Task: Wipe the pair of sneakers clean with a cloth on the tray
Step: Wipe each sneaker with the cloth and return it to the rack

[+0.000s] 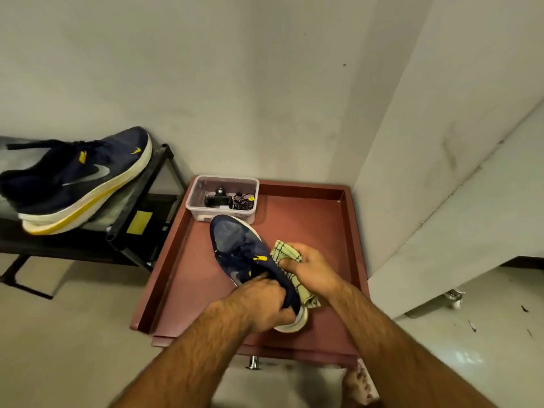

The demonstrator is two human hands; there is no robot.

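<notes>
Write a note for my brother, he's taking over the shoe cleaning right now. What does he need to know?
Left hand: grips the heel end of the sneaker on the red tray, toe pointing away.
Right hand: grips the checked cloth pressed against that sneaker's right side.
Other sneaker: on the black rack to the left, not on the tray.
Plastic box of small gear sits at the tray's far end.
Done: wiping is underway; how clean it is, I can't tell.
Left: finish this sneaker, then wipe the other.
</notes>
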